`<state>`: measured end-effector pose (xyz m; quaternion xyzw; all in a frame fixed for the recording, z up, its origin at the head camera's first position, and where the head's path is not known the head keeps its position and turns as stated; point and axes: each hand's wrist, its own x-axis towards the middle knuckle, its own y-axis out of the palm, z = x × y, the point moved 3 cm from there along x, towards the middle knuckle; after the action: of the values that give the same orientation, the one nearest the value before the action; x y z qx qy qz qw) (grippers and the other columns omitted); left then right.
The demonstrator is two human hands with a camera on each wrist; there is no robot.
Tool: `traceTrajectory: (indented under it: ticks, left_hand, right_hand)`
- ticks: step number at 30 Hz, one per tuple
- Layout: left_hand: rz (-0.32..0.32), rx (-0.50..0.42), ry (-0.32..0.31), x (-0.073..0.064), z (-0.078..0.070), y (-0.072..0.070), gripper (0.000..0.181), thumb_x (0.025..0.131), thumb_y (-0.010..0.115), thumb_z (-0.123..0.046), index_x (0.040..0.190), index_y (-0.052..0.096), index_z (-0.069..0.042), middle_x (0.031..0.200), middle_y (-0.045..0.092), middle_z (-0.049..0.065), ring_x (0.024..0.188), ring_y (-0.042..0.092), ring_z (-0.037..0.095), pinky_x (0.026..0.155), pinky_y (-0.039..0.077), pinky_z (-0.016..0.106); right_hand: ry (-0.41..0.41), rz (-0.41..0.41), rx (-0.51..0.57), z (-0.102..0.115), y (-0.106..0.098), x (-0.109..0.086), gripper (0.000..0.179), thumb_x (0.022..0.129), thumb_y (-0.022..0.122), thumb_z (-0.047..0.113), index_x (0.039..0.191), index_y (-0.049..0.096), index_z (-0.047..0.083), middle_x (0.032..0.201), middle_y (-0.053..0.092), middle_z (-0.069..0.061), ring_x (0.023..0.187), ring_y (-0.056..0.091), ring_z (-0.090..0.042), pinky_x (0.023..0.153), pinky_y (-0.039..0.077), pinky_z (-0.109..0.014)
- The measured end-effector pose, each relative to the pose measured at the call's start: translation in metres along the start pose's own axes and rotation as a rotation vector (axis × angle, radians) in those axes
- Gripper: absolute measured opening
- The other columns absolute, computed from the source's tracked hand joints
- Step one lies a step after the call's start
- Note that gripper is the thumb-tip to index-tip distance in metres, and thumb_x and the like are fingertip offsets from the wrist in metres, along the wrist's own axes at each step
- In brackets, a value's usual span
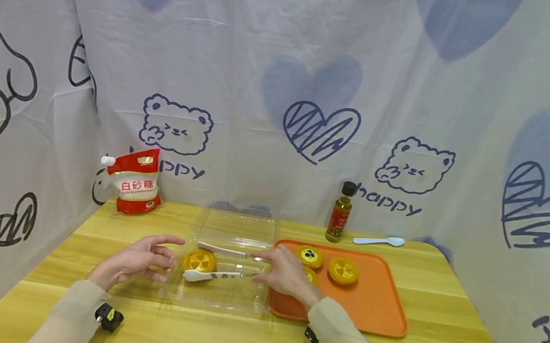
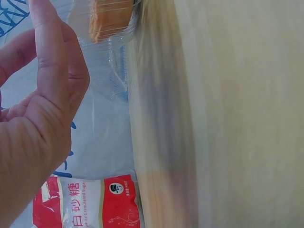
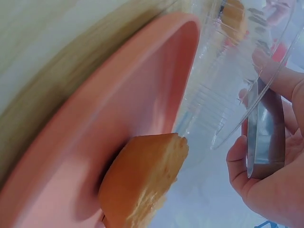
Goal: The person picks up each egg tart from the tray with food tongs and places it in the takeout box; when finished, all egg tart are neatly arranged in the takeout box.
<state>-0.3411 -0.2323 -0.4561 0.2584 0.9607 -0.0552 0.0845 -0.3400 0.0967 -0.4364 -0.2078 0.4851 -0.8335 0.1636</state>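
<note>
My right hand (image 1: 286, 272) holds a pair of tongs (image 1: 221, 275) with a metal handle and white tips. The tips lie spread at the far and near sides of an egg tart (image 1: 199, 260); whether both touch it I cannot tell. That tart sits in the left part of a clear plastic box (image 1: 238, 300), whose lid (image 1: 236, 226) stands raised at the back. In the right wrist view the metal bend of the tongs shows within the fingers. Just left of the box my left hand (image 1: 144, 259) hovers with loosely bent fingers, holding nothing.
An orange tray (image 1: 366, 312) at the right bears several tarts, one a plain yellow tart (image 1: 343, 271), another a berry-topped tart (image 1: 309, 256). Behind it stand a dark-capped bottle (image 1: 339, 215) and a white spoon (image 1: 379, 241) lying flat. A sugar bag (image 1: 137, 182) stands back left.
</note>
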Motion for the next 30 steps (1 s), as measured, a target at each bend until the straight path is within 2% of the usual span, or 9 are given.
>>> traceTrajectory:
  ticks: [6, 13, 16, 19, 25, 30]
  left_hand:
    - [-0.002, 0.009, -0.004, -0.001, 0.001, -0.001, 0.066, 0.095, 0.059, -0.003, 0.150, 0.024, 0.002, 0.101, 0.061, 0.010, 0.081, 0.063, 0.015, 0.072, 0.061, 0.033]
    - [-0.016, 0.012, -0.005, -0.003, 0.001, -0.002, 0.067, 0.095, 0.060, -0.004, 0.151, 0.023, 0.002, 0.101, 0.060, 0.010, 0.081, 0.063, 0.015, 0.072, 0.061, 0.033]
    - [-0.013, 0.014, -0.001, -0.003, 0.001, -0.002, 0.067, 0.095, 0.059, -0.003, 0.150, 0.023, 0.002, 0.100, 0.060, 0.010, 0.080, 0.063, 0.016, 0.071, 0.061, 0.033]
    - [-0.001, 0.017, 0.006, -0.002, 0.001, 0.000, 0.067, 0.095, 0.059, -0.003, 0.151, 0.023, 0.002, 0.100, 0.060, 0.010, 0.082, 0.063, 0.017, 0.072, 0.061, 0.033]
    - [-0.001, 0.022, 0.007, 0.000, 0.001, 0.001, 0.066, 0.095, 0.059, -0.004, 0.150, 0.024, 0.001, 0.100, 0.061, 0.010, 0.084, 0.063, 0.019, 0.072, 0.061, 0.033]
    - [-0.010, 0.025, -0.001, 0.000, 0.001, 0.000, 0.065, 0.095, 0.059, -0.003, 0.150, 0.025, 0.001, 0.100, 0.061, 0.010, 0.083, 0.063, 0.018, 0.072, 0.061, 0.033]
  right_hand:
    - [-0.009, 0.006, 0.037, -0.001, -0.005, -0.004, 0.051, 0.079, 0.082, 0.026, 0.128, 0.067, 0.022, 0.089, 0.062, -0.006, 0.078, 0.041, -0.013, 0.070, 0.034, -0.026]
    - [-0.038, -0.015, 0.007, 0.001, -0.012, -0.005, 0.048, 0.081, 0.081, 0.028, 0.126, 0.068, 0.023, 0.069, 0.046, 0.001, 0.068, 0.037, -0.012, 0.064, 0.033, -0.023]
    - [-0.047, -0.021, 0.004, 0.001, -0.011, -0.006, 0.047, 0.082, 0.080, 0.028, 0.126, 0.068, 0.022, 0.072, 0.052, -0.001, 0.070, 0.038, -0.012, 0.066, 0.033, -0.023]
    - [-0.032, -0.030, -0.003, -0.001, -0.010, -0.007, 0.045, 0.083, 0.079, 0.028, 0.126, 0.068, 0.023, 0.085, 0.060, -0.003, 0.075, 0.039, -0.013, 0.068, 0.032, -0.025]
    - [-0.005, -0.031, -0.012, -0.004, -0.007, -0.010, 0.047, 0.082, 0.079, 0.029, 0.128, 0.067, 0.025, 0.092, 0.062, -0.005, 0.079, 0.039, -0.014, 0.069, 0.031, -0.027]
    - [-0.008, -0.013, 0.027, -0.006, -0.009, -0.012, 0.051, 0.081, 0.080, 0.029, 0.130, 0.065, 0.024, 0.099, 0.064, -0.005, 0.083, 0.044, -0.016, 0.073, 0.036, -0.029]
